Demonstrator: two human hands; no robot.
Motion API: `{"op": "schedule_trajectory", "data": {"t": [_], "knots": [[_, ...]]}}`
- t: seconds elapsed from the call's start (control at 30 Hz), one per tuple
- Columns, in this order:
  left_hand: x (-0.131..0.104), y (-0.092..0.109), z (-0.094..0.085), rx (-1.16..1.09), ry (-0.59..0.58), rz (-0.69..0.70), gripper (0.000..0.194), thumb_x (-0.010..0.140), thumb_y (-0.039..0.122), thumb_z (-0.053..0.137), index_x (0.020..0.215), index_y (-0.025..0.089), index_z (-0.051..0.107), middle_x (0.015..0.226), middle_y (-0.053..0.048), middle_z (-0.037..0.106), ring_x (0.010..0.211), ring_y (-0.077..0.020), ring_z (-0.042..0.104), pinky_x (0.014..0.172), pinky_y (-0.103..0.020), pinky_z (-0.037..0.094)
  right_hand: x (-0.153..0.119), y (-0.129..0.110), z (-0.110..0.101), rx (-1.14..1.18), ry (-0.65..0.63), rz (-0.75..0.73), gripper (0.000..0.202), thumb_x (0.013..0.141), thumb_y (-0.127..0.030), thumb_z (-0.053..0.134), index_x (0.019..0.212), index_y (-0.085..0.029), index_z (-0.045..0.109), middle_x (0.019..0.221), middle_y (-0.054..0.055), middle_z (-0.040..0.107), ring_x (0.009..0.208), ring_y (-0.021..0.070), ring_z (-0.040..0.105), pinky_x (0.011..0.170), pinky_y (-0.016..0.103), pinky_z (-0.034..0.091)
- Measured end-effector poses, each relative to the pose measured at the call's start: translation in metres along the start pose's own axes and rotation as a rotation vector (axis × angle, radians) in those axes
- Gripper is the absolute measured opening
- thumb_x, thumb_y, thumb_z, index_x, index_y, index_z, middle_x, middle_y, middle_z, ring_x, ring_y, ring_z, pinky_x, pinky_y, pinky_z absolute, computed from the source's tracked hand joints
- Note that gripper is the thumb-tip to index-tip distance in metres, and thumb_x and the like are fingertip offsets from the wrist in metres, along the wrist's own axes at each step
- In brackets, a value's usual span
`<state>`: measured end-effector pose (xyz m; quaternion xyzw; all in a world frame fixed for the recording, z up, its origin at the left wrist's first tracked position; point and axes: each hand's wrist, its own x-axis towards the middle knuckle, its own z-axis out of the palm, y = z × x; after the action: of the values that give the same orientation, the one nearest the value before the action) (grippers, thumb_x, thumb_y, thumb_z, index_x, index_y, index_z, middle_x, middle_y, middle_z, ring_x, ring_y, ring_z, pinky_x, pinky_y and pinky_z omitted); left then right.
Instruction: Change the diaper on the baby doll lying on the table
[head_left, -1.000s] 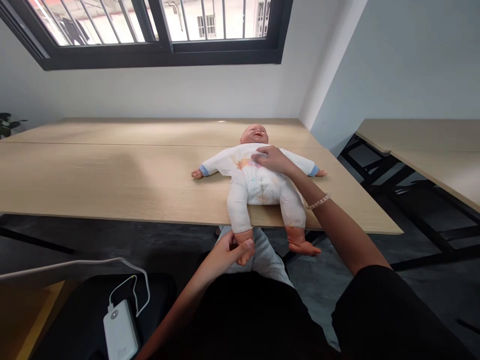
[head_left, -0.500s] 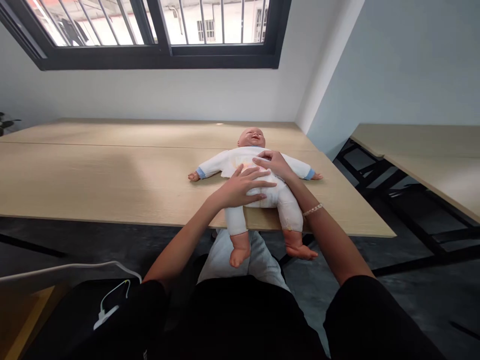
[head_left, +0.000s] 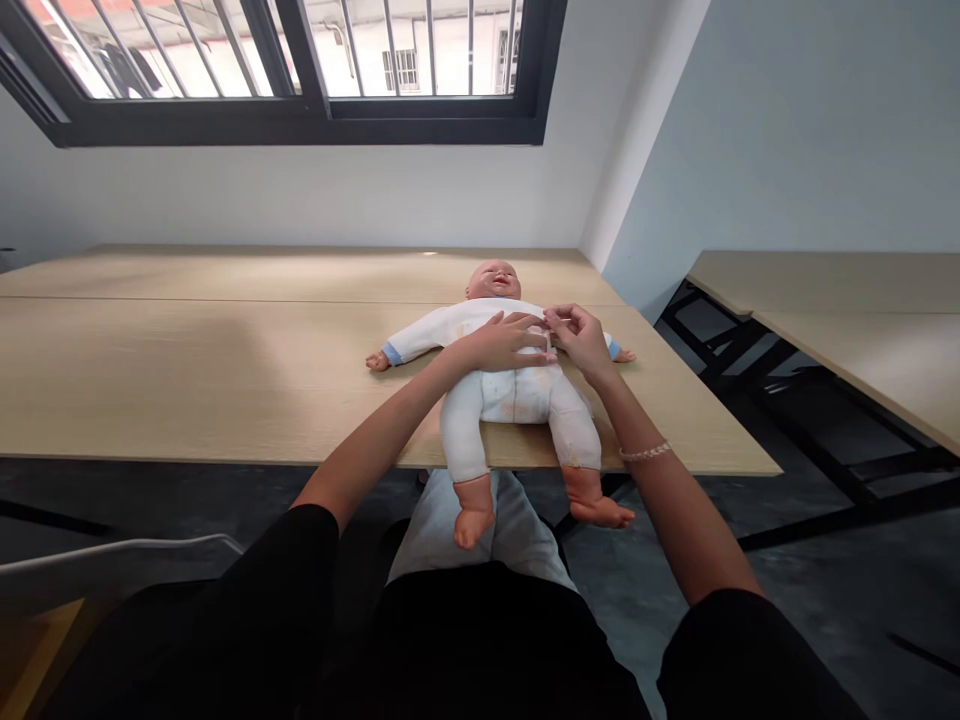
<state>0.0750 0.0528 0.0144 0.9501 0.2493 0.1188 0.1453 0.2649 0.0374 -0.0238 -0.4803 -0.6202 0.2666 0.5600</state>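
Forearms (head_left: 390,425), two, bare below black sleeves (head_left: 300,560), reaching forward and converging. Left hand (head_left: 504,342): palm down, opened flat, fingers extended toward its partner, resting across the torso of a doll (head_left: 517,395), grasping nothing. Right hand (head_left: 581,340): wrist bent inward, fingers curled, thumb and forefinger drawn close together at the side of the doll's chest, just beside the left fingertips; whether cloth is pinched between them cannot be told. Bracelet (head_left: 646,453), pale, one, below the right hand on that forearm. Doll: one, on its back under the hands, in white clothing with blue cuffs and faint coloured markings; head beyond the hands, arms spread to either side of them, legs toward the wearer, bare feet overhanging the near edge. Tabletop (head_left: 187,380): pale wood grain, under the hands and stretching well to their left, with a seam running across it beyond them. Second table (head_left: 862,300): similar pale top, dark metal frame, well apart to the right of the hands. Window (head_left: 435,120): dark-framed, barred, beyond the hands and to their left, set in a white wall (head_left: 337,200). Floor (head_left: 637,580): dark grey, below the hands. Cable (head_left: 150,547): white, low, left of the hands.
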Motion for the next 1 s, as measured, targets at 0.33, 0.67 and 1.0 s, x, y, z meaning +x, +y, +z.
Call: {"op": "schedule_trajectory", "data": {"t": [0.33, 0.67, 1.0], "knots": [[0.006, -0.017, 0.010, -0.078, 0.217, -0.070, 0.043, 0.104, 0.047, 0.036, 0.116, 0.017, 0.065, 0.121, -0.012, 0.065, 0.117, -0.0273, 0.058, 0.105, -0.041, 0.044, -0.075, -0.034, -0.004, -0.269, -0.252, -0.285, 0.037, 0.095, -0.053, 0.062, 0.112, -0.021, 0.065, 0.114, 0.012, 0.064, 0.120, 0.0303, 0.060, 0.107, 0.048, 0.048], [-0.006, 0.002, -0.004, -0.108, -0.027, 0.060, 0.047, 0.103, 0.056, 0.041, 0.140, 0.035, 0.060, 0.148, 0.001, 0.060, 0.145, -0.0255, 0.045, 0.127, -0.060, 0.006, -0.059, -0.034, 0.012, -0.314, -0.460, -0.186, 0.061, 0.096, -0.057, 0.059, 0.147, -0.026, 0.052, 0.156, 0.009, 0.048, 0.150, 0.0350, 0.036, 0.127, 0.056, 0.027], [-0.005, -0.003, 0.000, -0.061, -0.058, 0.122, 0.046, 0.104, 0.049, 0.042, 0.146, 0.038, 0.055, 0.153, 0.003, 0.056, 0.141, -0.0229, 0.048, 0.123, -0.046, 0.021, -0.056, 0.009, -0.008, 0.055, -0.057, 0.147, 0.035, 0.085, -0.039, 0.055, 0.114, -0.021, 0.061, 0.133, 0.012, 0.066, 0.130, 0.0296, 0.058, 0.117, 0.050, 0.043]]}}
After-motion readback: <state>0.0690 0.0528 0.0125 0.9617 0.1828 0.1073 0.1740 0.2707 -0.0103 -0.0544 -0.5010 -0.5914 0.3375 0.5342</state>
